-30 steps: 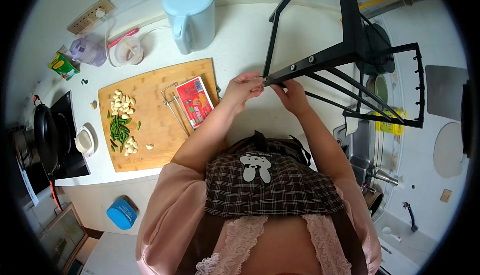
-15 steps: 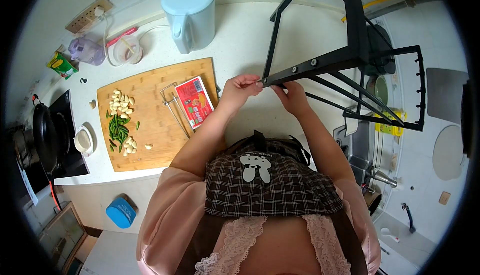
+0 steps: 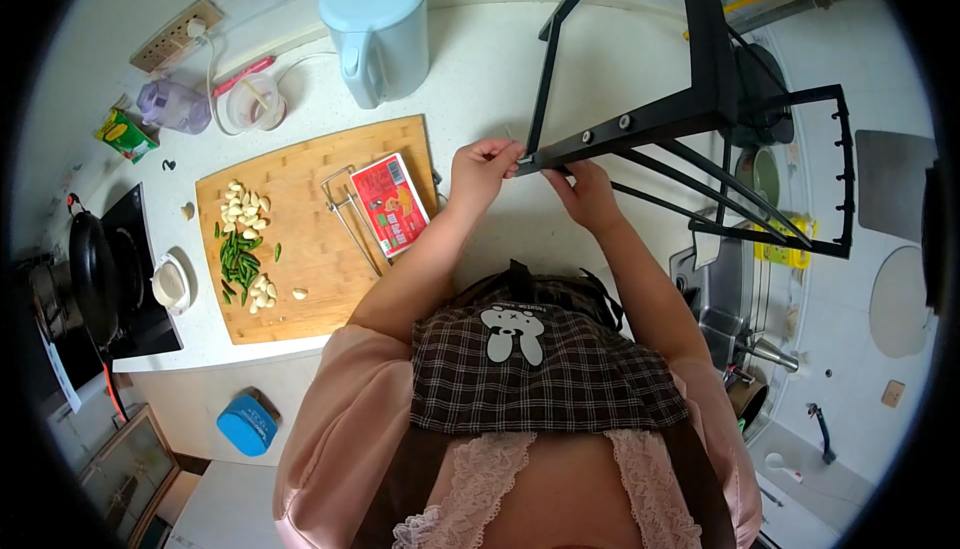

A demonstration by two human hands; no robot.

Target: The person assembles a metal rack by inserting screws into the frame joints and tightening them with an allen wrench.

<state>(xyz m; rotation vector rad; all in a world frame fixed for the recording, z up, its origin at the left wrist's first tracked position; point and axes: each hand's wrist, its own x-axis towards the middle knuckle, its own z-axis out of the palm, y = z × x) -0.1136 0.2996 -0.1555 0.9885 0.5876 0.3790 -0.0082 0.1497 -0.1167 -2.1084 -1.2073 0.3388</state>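
A black metal rack (image 3: 655, 129) stands tilted over the counter, bolts showing along its near bar. My left hand (image 3: 482, 177) is at the bar's left end, thumb and fingers pinched on a small thin metal piece too tiny to identify. My right hand (image 3: 588, 194) grips the same bar end from below, its fingers partly hidden by the metal. Left of my hands, a red package (image 3: 390, 205) lies beside a wire stand (image 3: 345, 211) on the wooden cutting board (image 3: 300, 159), which also bears garlic cloves (image 3: 243, 207) and chopped green peppers (image 3: 238, 261).
Behind the board stands a light blue pitcher (image 3: 375, 34), with a clear cup (image 3: 256, 102) and purple bottle (image 3: 175, 107) to its left. A black pan (image 3: 93, 274) is on the far left stove. The sink (image 3: 722, 294) lies right, under the rack.
My left hand's fingers have closed more tightly and shifted slightly at the bar end; a thin metal piece now shows above them. My right hand stays at the bar.
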